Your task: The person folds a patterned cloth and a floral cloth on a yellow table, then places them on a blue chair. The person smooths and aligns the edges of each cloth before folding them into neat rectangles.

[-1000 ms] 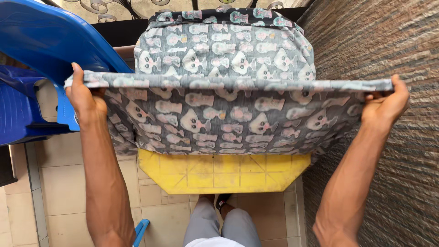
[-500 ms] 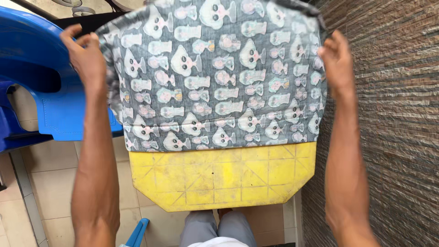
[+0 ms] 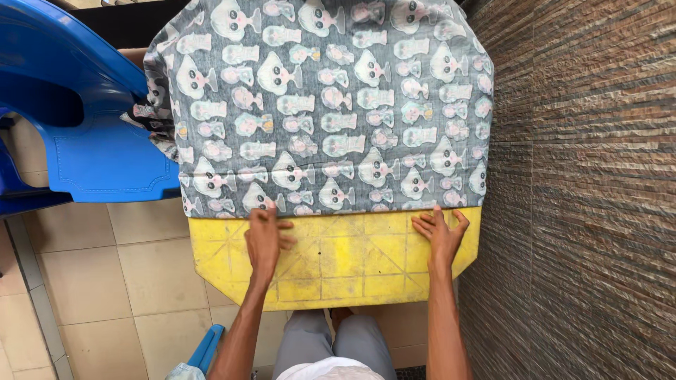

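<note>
Head view, near to far. Grey-trousered knees (image 3: 334, 345) sit below the yellow plastic desk (image 3: 338, 264). The left hand (image 3: 264, 236) and right hand (image 3: 440, 236) lie flat on the desk, each grip spread with fingers extended, pinching nothing; their fingertips touch the near hem of the grey fish-patterned cloth (image 3: 324, 105). The cloth lies spread over the far part of the desk. A blue plastic chair (image 3: 84, 119) stands at left, a ribbed brown wall (image 3: 584, 190) at right.

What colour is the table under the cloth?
Yellow table, seen in the head view.
</note>
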